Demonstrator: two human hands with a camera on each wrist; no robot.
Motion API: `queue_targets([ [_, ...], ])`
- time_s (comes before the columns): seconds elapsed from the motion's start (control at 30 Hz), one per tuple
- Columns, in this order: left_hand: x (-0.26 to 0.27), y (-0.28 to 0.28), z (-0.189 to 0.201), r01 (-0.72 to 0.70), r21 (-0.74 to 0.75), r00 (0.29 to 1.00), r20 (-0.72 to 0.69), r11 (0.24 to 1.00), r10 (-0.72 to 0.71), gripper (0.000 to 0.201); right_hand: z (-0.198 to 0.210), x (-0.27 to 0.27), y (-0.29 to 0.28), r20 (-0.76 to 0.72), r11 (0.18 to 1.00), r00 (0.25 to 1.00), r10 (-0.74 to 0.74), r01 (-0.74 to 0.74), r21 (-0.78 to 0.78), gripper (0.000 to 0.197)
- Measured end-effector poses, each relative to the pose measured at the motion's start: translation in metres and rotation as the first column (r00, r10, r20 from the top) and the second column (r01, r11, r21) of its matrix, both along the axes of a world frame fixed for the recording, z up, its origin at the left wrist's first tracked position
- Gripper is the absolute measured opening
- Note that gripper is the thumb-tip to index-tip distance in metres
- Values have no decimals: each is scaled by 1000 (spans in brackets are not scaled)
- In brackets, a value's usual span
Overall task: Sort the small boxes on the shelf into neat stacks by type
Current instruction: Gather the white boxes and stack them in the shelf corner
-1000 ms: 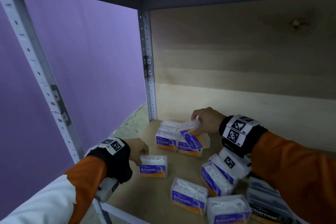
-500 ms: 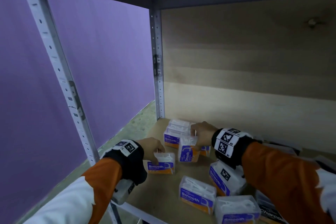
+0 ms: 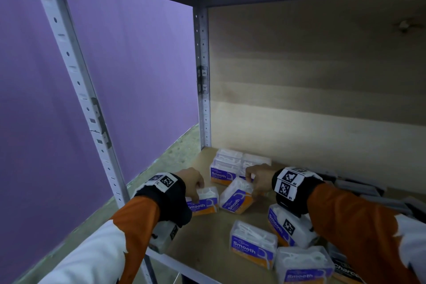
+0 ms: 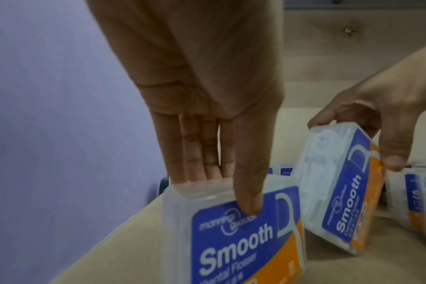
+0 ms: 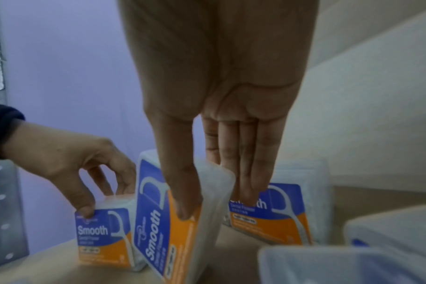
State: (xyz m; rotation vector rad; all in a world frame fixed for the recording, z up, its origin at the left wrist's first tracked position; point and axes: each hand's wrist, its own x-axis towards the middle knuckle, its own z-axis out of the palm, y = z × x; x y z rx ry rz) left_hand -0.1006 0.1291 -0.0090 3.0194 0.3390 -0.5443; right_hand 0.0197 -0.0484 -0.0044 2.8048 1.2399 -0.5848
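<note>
A floss box [image 3: 202, 202] is being pinched by the left hand [image 3: 192, 180] near the front-left edge of the shelf [image 3: 207, 249]; thumb on the blue label, the other fingers [image 4: 202, 153] behind the top, as is seen in the left wrist view. The box is standing on the shelf board. Just beside it, to the right, a second floss box [image 3: 236, 196] is being held by the right hand [image 3: 259, 177], tilted, w/ its label turned sideways; thumb on the orange part, fingers [image 5: 234, 153] at the back. Whether its lower corner is touching the board cannot be told. Both boxes are being kept close, approx. side by side but apart. Behind them, in the back corner, a stack of same boxes [image 3: 232, 168] is being kept against the wooden back panel [image 3: 311, 99]. More floss boxes [image 3: 253, 244] are lying loose at the front right, and a dark box [image 3: 345, 272] marked "Charcoal" is seen partly at the lower right edge.
</note>
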Motion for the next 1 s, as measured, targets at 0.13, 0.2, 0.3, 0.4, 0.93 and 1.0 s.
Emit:
queue_targets([
  [0.13,1,-1,1,-17,-16,1000,0,1000,17,53,-6,7,-4,-2,999,1000,-24,24,-28,44],
  [0.2,2,-1,1,-22,-22,1000,-1,1000,22,53,-7,9,-6,18,999,1000,-20,21,-49,46],
  [0.3,2,-2,1,-29,-24,1000,-2,999,29,53,-9,9,-10,67,991,998,3,6,-136,40],
  [0.4,3,-3,2,-33,-17,999,-3,999,33,52,-18,9,-13,122,991,993,-1,17,-135,28],
  [0.93,1,-1,0,-45,-43,999,11,998,45,53,-11,-6,-6,11,970,1000,-10,13,-245,56],
  [1.0,0,-1,0,-42,-46,999,14,998,42,52,-8,-8,-6,-16,969,1000,1,-4,-245,54],
])
